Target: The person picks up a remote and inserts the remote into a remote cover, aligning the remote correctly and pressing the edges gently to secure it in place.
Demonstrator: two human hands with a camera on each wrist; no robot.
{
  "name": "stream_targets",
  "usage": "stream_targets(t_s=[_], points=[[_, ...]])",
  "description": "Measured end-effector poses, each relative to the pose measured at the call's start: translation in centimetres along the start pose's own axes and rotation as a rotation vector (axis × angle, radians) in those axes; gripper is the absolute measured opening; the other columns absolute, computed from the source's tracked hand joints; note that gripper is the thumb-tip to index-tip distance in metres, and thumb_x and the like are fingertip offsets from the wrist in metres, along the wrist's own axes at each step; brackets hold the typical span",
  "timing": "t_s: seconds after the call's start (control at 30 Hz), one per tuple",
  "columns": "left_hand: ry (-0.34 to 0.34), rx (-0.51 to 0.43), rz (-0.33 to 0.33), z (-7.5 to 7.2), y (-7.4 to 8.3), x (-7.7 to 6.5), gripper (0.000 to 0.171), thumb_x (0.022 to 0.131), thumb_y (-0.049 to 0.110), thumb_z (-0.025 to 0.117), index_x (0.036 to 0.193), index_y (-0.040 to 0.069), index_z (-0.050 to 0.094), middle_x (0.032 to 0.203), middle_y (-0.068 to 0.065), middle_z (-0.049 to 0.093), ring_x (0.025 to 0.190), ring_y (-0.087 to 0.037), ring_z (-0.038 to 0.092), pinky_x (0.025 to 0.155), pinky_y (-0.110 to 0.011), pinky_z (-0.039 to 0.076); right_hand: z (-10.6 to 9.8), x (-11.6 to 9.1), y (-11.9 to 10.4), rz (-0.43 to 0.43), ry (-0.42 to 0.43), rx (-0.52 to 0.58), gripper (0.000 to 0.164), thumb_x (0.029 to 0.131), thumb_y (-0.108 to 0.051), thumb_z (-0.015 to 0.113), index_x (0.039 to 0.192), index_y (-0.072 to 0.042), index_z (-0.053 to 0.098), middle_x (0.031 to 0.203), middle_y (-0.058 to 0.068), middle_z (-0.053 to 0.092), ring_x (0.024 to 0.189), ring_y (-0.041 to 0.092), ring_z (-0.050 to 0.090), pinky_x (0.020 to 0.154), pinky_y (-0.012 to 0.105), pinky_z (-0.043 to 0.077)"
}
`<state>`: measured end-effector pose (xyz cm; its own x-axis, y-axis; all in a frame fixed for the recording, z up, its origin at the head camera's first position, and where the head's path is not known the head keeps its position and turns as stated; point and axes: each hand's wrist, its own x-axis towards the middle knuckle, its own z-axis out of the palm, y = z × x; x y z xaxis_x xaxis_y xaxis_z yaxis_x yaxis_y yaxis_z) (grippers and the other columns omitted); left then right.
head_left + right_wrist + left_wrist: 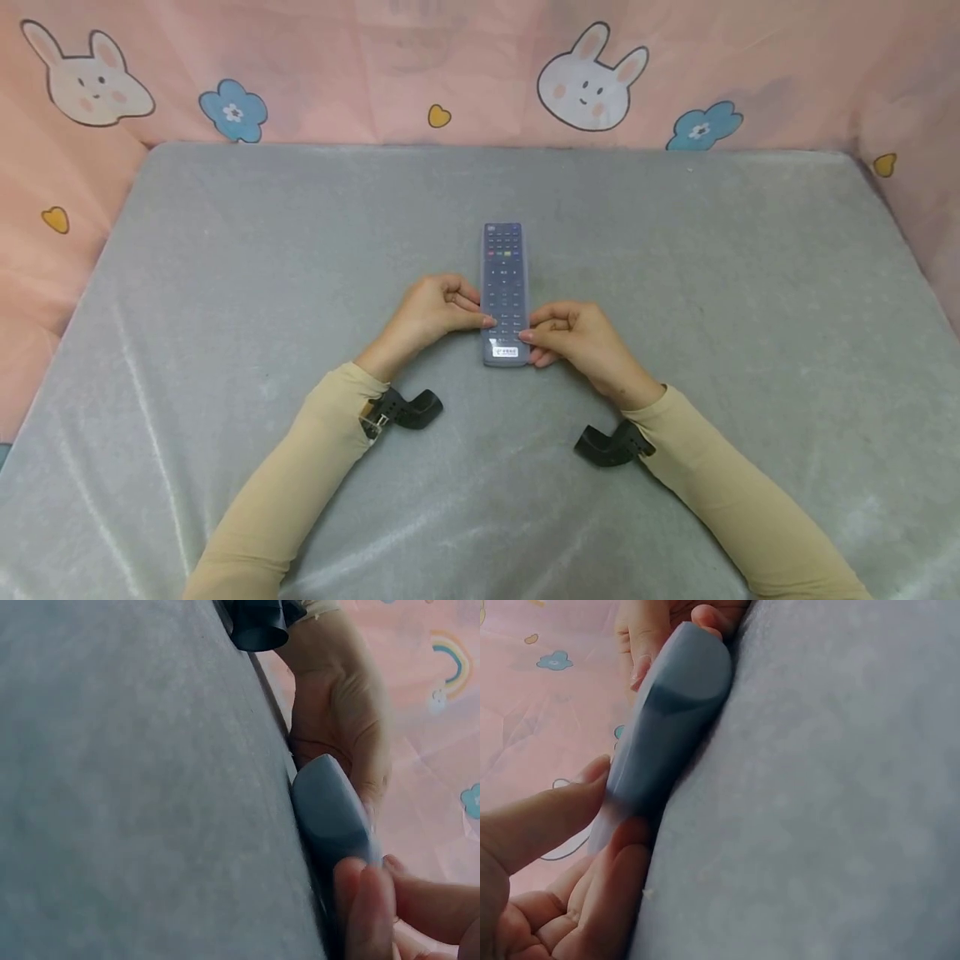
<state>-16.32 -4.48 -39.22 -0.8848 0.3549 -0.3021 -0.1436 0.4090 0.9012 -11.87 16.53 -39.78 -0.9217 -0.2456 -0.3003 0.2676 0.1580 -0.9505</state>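
A dark remote control (504, 283) in a translucent sleeve lies lengthwise on the grey cloth, its white label toward the person. My left hand (438, 308) pinches its left edge, thumb on the button face and fingers curled at the side. Lower on the right edge, my right hand (573, 337) grips it the same way, the thumb near the label. The left wrist view shows the rounded near end of the remote (682, 697) between both hands. From the right wrist, the same end of the remote (330, 806) appears, with the right fingers (367, 907) at its side.
Grey velvety cloth (262, 375) covers the table around the hands. Pink curtains with rabbits, flowers and hearts (465, 67) stand at the back and both sides. Black camera mounts (416, 408) sit at both wrists, close over the cloth.
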Motion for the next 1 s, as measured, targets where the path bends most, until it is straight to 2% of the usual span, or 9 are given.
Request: stream_targets(t_s=[0.23, 0.6, 0.9, 1.0], points=[[-0.009, 0.076, 0.024, 0.12, 0.29, 0.01, 0.028, 0.074, 0.014, 0.081, 0.09, -0.001, 0.065, 0.079, -0.008, 0.071, 0.067, -0.01, 0.063, 0.062, -0.022, 0.047, -0.37, -0.08, -0.16, -0.029, 0.02, -0.056, 0.028, 0.085, 0.005, 0.065, 0.106, 0.02, 0.054, 0.07, 0.01, 0.066, 0.056, 0.01, 0.062, 0.056, 0.026, 0.056], [-0.021, 0.072, 0.014, 0.01, 0.47, -0.31, 0.027, 0.074, 0.014, 0.081, 0.089, 0.0, 0.063, 0.077, -0.007, 0.07, 0.066, -0.01, 0.062, 0.061, -0.022, 0.047, -0.32, -0.09, -0.03, -0.045, -0.003, -0.043, 0.027, 0.086, 0.006, 0.063, 0.107, 0.02, 0.054, 0.079, 0.014, 0.067, 0.06, 0.01, 0.063, 0.059, 0.027, 0.056], [-0.147, 0.006, 0.049, -0.59, 0.45, -0.38, 0.037, 0.074, 0.0, 0.077, 0.102, -0.008, 0.055, 0.085, -0.013, 0.066, 0.074, -0.013, 0.066, 0.07, -0.025, 0.053, -0.34, 0.1, -0.13, -0.037, -0.02, -0.045, 0.025, 0.085, 0.009, 0.062, 0.105, 0.02, 0.052, 0.074, 0.007, 0.066, 0.058, 0.009, 0.062, 0.058, 0.026, 0.056], [-0.159, 0.01, 0.041, -0.54, 0.47, -0.29, 0.038, 0.074, 0.001, 0.078, 0.103, -0.008, 0.055, 0.086, -0.013, 0.066, 0.075, -0.014, 0.066, 0.071, -0.025, 0.053, -0.4, 0.06, -0.1, -0.033, -0.02, -0.051, 0.025, 0.085, 0.008, 0.063, 0.105, 0.019, 0.052, 0.073, 0.006, 0.066, 0.058, 0.009, 0.062, 0.058, 0.026, 0.056]])
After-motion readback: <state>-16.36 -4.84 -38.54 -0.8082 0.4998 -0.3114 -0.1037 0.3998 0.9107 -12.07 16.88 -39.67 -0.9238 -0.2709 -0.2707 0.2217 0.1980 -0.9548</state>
